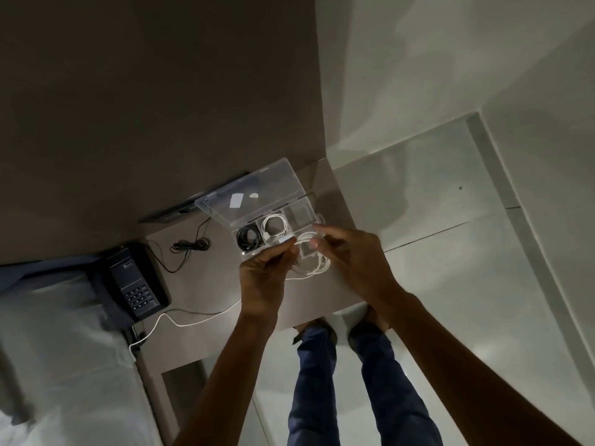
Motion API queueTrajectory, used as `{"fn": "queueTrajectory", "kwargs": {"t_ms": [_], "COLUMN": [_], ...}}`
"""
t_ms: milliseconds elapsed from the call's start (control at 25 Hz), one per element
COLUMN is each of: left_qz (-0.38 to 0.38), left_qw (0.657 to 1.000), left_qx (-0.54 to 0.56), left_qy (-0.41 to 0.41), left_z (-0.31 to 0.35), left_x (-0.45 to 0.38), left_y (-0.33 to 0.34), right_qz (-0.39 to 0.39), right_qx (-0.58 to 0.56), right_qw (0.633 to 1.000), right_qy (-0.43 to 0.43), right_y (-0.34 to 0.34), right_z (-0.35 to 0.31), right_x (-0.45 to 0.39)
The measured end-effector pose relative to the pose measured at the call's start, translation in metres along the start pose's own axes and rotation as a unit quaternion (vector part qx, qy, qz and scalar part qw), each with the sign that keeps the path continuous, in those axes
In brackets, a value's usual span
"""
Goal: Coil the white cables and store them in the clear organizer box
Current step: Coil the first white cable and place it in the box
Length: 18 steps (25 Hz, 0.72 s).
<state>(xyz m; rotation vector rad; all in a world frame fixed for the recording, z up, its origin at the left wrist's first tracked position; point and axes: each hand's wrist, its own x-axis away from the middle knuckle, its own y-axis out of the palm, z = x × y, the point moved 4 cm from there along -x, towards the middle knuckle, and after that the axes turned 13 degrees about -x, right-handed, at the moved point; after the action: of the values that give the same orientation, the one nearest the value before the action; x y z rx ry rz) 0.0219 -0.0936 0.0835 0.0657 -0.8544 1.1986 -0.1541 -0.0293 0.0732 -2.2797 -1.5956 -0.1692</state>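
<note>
1. Both hands work over the near edge of the table (pixel 206 336). The left hand (pixel 262 278) has its fingers pinched together on the plug end of a white cable (pixel 314 259); the right hand (pixel 347 252) has its fingers curled around the loops of that same cable.
2. The half-made coil hangs between the two hands, with its loops drooping toward the person and its slack trailing left across the table.
3. The clear organizer box (pixel 306 206) lies just beyond the fingertips, so the coil's way in is forward and slightly up-frame. The right hand looks nearer the empty right-end compartment.
4. In the box, a coiled white cable (pixel 273 225) fills the middle compartment and a black cable (pixel 248 238) the left one; I judge only the right end free.
5. The open lid (pixel 257 191) leans away behind and does not block entry.
6. Farther left sit a loose black cord (pixel 190 244) and a black telephone (pixel 135 283), both well apart.
</note>
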Motion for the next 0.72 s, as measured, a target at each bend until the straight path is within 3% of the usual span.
{"fn": "queueTrajectory", "kwargs": {"t_ms": [120,240,320,560,720], "left_qz": [0.03,0.012,0.039,0.103,0.117], "left_qw": [0.999,0.998,0.995,0.967,0.956], "left_qx": [-0.006,-0.014,-0.063,-0.215,-0.241], "left_qy": [0.009,0.054,0.073,0.094,0.121], "left_z": [-0.019,-0.026,-0.034,-0.054,-0.057], "left_x": [-0.056,-0.107,-0.133,-0.153,-0.155], "left_y": [0.014,0.028,0.033,0.034,0.04], "right_qz": [0.033,0.062,0.08,0.11,0.152], "right_qx": [0.036,0.023,0.029,0.06,0.044], "right_qw": [0.999,0.997,0.996,0.992,0.987], "right_qy": [0.019,0.034,0.023,-0.001,0.004], "right_y": [0.017,0.027,0.033,0.062,0.067], "right_z": [0.039,0.071,0.082,0.106,0.121], "right_x": [-0.04,-0.073,-0.088,-0.105,-0.103]}}
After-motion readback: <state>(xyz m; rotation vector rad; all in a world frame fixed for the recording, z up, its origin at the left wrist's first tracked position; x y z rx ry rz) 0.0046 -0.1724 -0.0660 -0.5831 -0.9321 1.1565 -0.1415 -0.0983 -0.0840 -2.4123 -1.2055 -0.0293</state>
